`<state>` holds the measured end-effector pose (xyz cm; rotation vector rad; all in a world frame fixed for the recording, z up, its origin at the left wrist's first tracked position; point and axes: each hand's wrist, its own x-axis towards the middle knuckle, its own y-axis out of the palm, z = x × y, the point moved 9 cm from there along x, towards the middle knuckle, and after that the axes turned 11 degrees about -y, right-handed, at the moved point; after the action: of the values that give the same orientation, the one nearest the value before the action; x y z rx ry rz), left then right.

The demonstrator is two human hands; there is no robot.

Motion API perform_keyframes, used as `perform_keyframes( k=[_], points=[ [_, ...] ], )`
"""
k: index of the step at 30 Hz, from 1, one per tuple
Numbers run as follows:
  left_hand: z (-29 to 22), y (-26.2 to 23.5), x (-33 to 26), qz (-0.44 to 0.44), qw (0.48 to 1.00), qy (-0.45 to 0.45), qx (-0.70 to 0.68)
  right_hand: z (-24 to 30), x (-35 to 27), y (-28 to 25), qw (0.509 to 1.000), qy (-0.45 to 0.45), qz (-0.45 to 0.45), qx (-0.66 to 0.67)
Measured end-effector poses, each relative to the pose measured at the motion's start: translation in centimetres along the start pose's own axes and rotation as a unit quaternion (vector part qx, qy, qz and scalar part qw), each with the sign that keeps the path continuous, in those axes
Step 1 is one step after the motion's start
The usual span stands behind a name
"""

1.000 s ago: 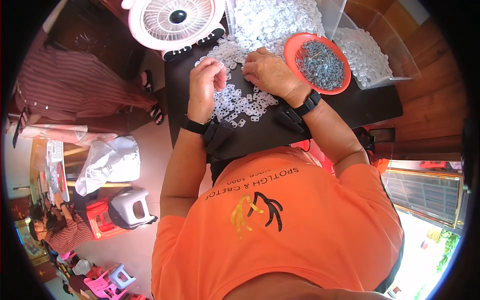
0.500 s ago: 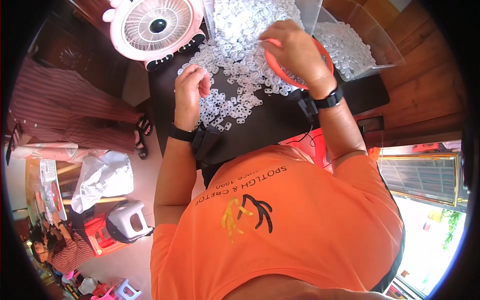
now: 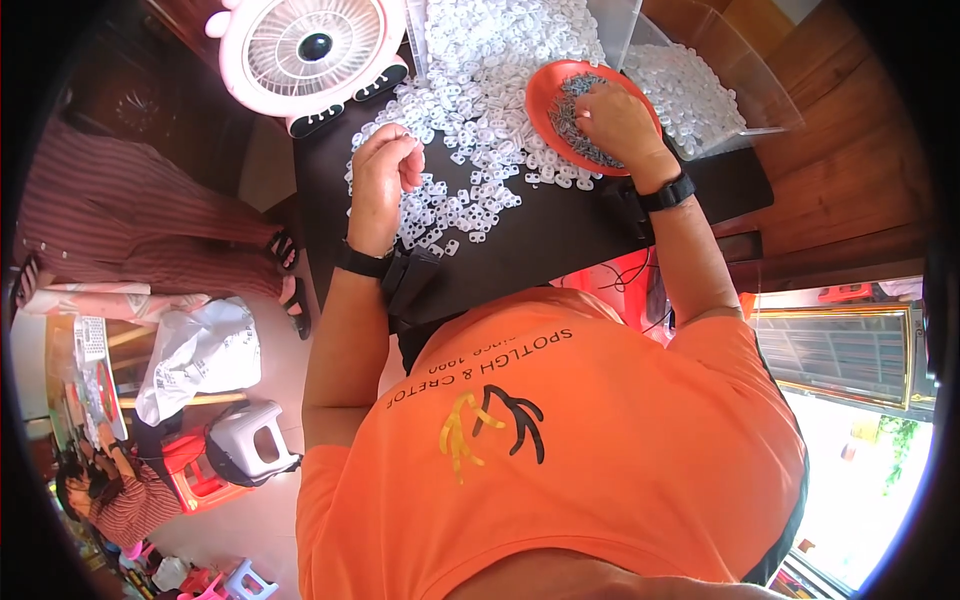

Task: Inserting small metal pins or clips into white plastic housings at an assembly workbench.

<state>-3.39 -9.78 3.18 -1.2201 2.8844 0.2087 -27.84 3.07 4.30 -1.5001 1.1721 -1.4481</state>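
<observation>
My right hand (image 3: 618, 122) reaches into a round orange bowl (image 3: 540, 92) of small grey pieces (image 3: 572, 108), which look like screws or nails. Its fingers are bent and drawn together at the pieces; whether they grip one is too small to see. To the left, my left hand (image 3: 385, 175) is held over the dark table with curled fingers, thumb against forefinger. What it pinches, if anything, I cannot make out. Small white plastic pieces with two holes (image 3: 475, 205) lie scattered between my hands, joining a larger heap (image 3: 500, 100) farther back.
A clear bin (image 3: 515, 30) heaped with white pieces stands at the back, with a second clear tub (image 3: 690, 105) of them at right. A pink fan (image 3: 315, 50) occupies the back left of the dark table (image 3: 540, 230). Another person in striped clothes (image 3: 140, 210) is at left, near stools (image 3: 250, 440).
My right hand has moved from above the white heap down into the orange bowl, uncovering the grey pieces. My left hand stays nearly in place, fingers still curled.
</observation>
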Motion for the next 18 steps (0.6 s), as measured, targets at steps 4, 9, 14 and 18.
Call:
perform_keyframes(
  k=[4,9,14,18],
  points=[
    [0.0,0.1,0.0,-0.002,1.0,0.0,-0.003,-0.4,-0.2,-0.4,0.999,0.021,0.0,0.042],
    [-0.1,0.3,-0.3,-0.007,1.0,-0.009,0.001,-1.2,-0.6,-2.0,0.992,0.086,-0.038,0.083],
    [-0.3,0.3,-0.3,-0.01,1.0,-0.009,0.006,-0.3,-0.1,-3.6,0.99,0.052,-0.099,0.087],
    [-0.5,0.5,-0.6,-0.007,0.999,-0.006,0.049,3.8,1.9,-6.9,0.971,-0.004,-0.139,0.195]
  ],
)
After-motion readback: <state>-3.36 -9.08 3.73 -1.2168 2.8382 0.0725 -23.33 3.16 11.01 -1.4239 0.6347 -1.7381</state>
